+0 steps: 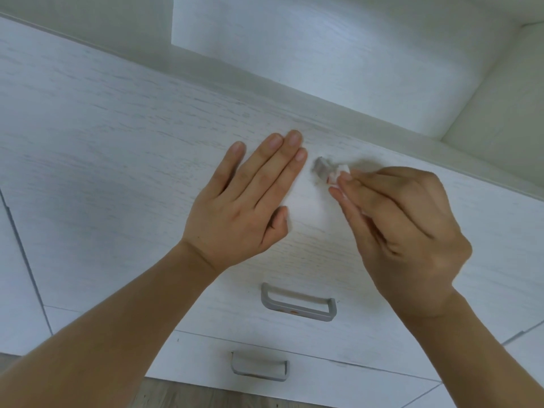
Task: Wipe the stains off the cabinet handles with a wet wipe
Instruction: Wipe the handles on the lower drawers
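My right hand (403, 228) pinches a small folded white wet wipe (338, 173) and holds it against the top grey handle (321, 166) of a white wood-grain drawer front (117, 160). Only the left end of that handle shows; the rest lies behind the wipe and my fingers. My left hand (244, 201) lies flat on the drawer front just left of the handle, fingers straight and together. A second grey handle (297, 303) sits on the same front below my hands, with small brownish spots on its lower bar. A third grey handle (259, 367) is on the drawer beneath.
The cabinet top edge (265, 81) runs diagonally above the hands, with an open white recess (353, 54) behind it. A narrow door panel (17, 290) stands at the left. Wooden floor (182, 396) shows at the bottom.
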Demonstrator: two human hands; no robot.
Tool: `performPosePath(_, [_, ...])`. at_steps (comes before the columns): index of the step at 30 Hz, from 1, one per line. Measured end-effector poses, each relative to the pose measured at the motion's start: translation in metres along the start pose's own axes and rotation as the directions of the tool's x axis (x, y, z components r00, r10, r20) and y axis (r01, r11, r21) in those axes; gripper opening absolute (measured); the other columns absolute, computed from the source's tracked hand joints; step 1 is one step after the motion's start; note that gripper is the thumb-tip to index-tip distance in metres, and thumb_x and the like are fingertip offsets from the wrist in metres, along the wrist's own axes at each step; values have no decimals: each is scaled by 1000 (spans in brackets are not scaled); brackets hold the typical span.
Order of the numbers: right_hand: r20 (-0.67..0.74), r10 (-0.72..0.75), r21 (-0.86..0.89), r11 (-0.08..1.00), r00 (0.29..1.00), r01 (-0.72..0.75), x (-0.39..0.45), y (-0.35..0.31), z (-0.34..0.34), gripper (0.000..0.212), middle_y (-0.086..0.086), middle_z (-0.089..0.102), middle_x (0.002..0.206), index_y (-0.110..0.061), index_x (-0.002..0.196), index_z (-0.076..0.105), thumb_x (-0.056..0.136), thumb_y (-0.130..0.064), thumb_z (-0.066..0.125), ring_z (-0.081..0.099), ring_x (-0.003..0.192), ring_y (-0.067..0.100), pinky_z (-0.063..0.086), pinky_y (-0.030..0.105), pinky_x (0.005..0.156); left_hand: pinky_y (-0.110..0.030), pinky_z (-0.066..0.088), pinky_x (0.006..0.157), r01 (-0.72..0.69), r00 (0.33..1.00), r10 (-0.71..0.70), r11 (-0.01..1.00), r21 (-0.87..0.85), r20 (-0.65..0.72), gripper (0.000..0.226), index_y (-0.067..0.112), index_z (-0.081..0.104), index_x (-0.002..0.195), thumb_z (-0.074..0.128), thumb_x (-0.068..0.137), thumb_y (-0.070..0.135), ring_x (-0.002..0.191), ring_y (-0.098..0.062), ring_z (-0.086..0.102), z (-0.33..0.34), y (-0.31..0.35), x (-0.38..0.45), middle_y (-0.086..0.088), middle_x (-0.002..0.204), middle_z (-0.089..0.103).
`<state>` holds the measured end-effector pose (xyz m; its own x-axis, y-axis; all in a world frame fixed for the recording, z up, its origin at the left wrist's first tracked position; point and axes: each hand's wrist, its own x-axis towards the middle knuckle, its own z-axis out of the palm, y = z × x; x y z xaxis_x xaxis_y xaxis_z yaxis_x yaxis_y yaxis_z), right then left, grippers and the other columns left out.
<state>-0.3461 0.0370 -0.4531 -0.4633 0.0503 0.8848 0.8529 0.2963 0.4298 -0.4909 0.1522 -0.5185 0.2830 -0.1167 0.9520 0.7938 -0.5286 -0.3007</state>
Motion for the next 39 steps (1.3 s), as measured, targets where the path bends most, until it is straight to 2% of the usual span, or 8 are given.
performPosePath(10, [-1,92,-3,996,996,-92,0,-4,-13,7,11,70,85,2,88,71,83,-2,73,63,78,22,50,23,79,-42,20,116,26,1000,-26,1000,9,-15,65,2,30,146,41,88,30,140,-24,29,0,1,-3,-8,151,26])
performPosePath(13, [33,56,-4,998,998,-56,1,-8,-6,6,11,71,85,2,86,73,81,-1,75,66,76,25,52,31,73,-42,21,116,27,1000,-27,1000,-3,-16,64,2,30,146,40,89,30,140,-23,29,0,2,-2,-9,150,27])
performPosePath(18, [61,-11,-38,999,998,13,13,-9,7,6,11,70,75,0,80,74,84,-3,72,62,69,25,50,30,69,-40,20,117,46,999,-46,999,-8,-17,66,-1,28,145,38,89,31,140,-24,26,-1,1,-2,-14,149,29])
performPosePath(25, [63,24,-79,997,998,-19,9,-13,4,3,10,70,77,1,82,74,84,-1,72,60,75,22,49,27,73,-40,21,117,57,998,-57,998,-17,-6,67,-2,27,146,38,89,31,140,-25,29,-1,2,-2,-12,149,29])
performPosePath(30, [14,114,-53,992,993,-114,-1,-10,-15,5,11,70,80,2,87,72,83,-2,73,59,75,21,49,23,75,-40,23,116,55,998,-56,998,-23,-15,66,-2,28,145,38,89,30,138,-26,32,-2,2,-1,-11,149,28])
performPosePath(37, [53,16,-41,999,998,-14,9,-13,4,5,10,71,81,1,86,74,82,-2,74,63,75,23,52,30,73,-39,20,117,53,999,-53,998,-20,-4,65,-2,26,146,36,90,30,140,-25,29,-2,1,-2,-9,151,24])
performPosePath(39, [58,30,-56,998,998,-27,8,-13,2,4,10,71,79,1,85,74,83,-2,73,63,74,23,52,31,72,-39,20,117,52,999,-52,999,-17,-6,65,-2,26,146,35,91,30,140,-25,29,-2,1,-2,-9,150,25])
